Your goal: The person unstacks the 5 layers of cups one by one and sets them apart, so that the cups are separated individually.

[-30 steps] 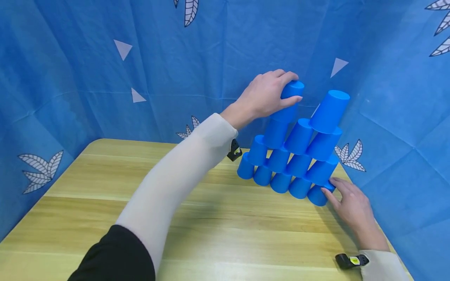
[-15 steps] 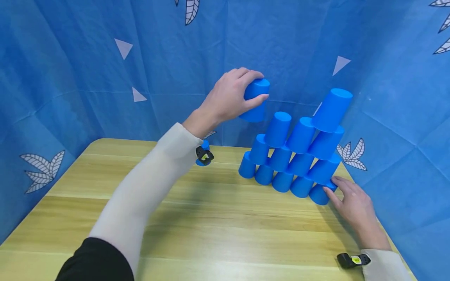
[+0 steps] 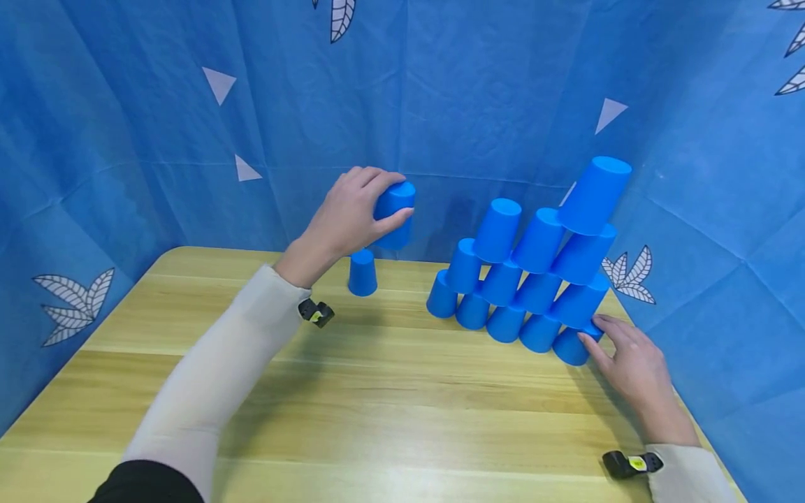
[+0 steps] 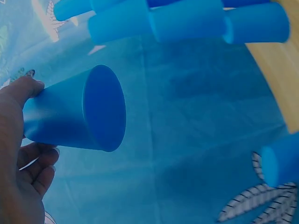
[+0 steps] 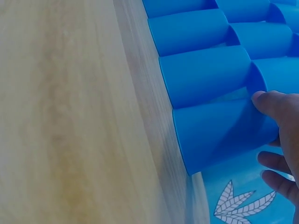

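Note:
My left hand (image 3: 352, 213) grips a blue cup (image 3: 394, 236) by its closed end, mouth down, above the table near the back curtain. In the left wrist view, this cup (image 4: 65, 112) shows its open mouth. Just below and left of it, a single blue cup (image 3: 362, 274) stands upside down on the table. To the right rises a tiered wall of upside-down blue cups, with one top cup (image 3: 594, 197) at its right end. My right hand (image 3: 635, 367) holds the end cup (image 5: 224, 135) of the bottom row between thumb and fingers.
The pale wooden table (image 3: 390, 419) runs up to a blue curtain (image 3: 302, 105) with leaf and triangle prints. Its right edge lies close beside my right forearm. The cup wall stands near that back right corner.
My left hand has lifted a cup from the wall's upper left and carried it left, then lower. The single standing cup has come into view. My right hand has stayed in place.

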### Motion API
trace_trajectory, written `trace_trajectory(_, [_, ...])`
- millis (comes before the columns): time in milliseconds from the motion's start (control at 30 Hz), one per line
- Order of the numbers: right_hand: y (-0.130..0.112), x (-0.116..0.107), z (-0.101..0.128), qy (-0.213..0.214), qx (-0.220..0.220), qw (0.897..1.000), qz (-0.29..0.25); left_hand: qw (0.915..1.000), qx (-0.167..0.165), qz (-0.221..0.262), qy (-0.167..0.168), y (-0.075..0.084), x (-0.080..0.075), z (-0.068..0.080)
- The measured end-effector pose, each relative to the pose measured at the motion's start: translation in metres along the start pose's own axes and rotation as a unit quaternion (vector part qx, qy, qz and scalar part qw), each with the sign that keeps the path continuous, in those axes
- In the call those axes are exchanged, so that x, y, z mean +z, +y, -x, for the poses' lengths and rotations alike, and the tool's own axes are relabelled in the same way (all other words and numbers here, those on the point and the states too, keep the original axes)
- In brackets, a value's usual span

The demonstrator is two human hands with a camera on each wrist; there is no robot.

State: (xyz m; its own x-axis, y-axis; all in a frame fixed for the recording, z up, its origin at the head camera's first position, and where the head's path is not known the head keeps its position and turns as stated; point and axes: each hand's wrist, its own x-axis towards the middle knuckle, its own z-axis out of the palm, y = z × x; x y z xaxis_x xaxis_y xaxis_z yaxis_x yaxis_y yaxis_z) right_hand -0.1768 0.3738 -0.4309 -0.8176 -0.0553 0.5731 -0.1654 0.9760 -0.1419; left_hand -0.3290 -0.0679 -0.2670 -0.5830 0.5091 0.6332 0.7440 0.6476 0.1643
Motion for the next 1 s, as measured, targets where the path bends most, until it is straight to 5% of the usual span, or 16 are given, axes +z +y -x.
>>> trace_trajectory(233, [0.002,-0.001,0.000,0.005,-0.001,1.000,-0.006,0.9996,-0.026,0.006,0.006,-0.023,0.009,0.031])
trace_trajectory(400, [0.000,-0.001,0.001,0.003,0.002,1.000,-0.008,0.9971,-0.074,0.019,-0.002,-0.041,0.013,0.053])
trace_trajectory(733, [-0.001,-0.001,-0.001,-0.012,0.011,1.000,-0.009,0.9870,-0.157,0.032,-0.014,-0.079,0.030,0.095])
trace_trajectory(1000, [-0.002,-0.001,0.001,-0.006,0.010,1.000,-0.007,0.9759,-0.213,0.041,-0.026,-0.101,0.048,0.115])
